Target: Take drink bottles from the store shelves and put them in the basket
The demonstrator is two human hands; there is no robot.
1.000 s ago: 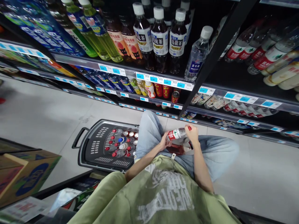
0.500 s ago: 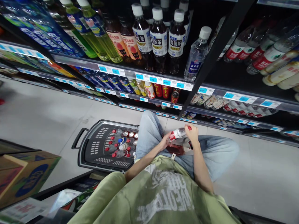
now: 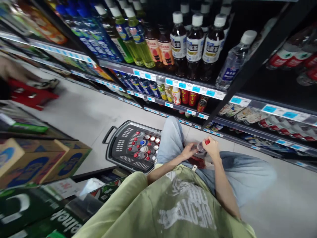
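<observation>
I sit on the floor in a shop aisle, knees apart in light jeans. My right hand is closed round the neck end of a clear water bottle with a red cap. My left hand cups the bottle's lower end. The bottle lies across my lap, mostly hidden by both hands. Under it rests a second bottle with a red label. A dark shopping basket full of bottles and cans stands on the floor just left of my left knee.
Drink shelves with dark tea, green and clear bottles rise in front. Cardboard boxes and green cartons stack at the left. A red crate and another person's blurred hand show far left. Grey tiled floor lies between.
The view has swung left and down the aisle, bringing the red crate and another person's hand into sight. My hands have lowered the water bottle slightly toward my lap.
</observation>
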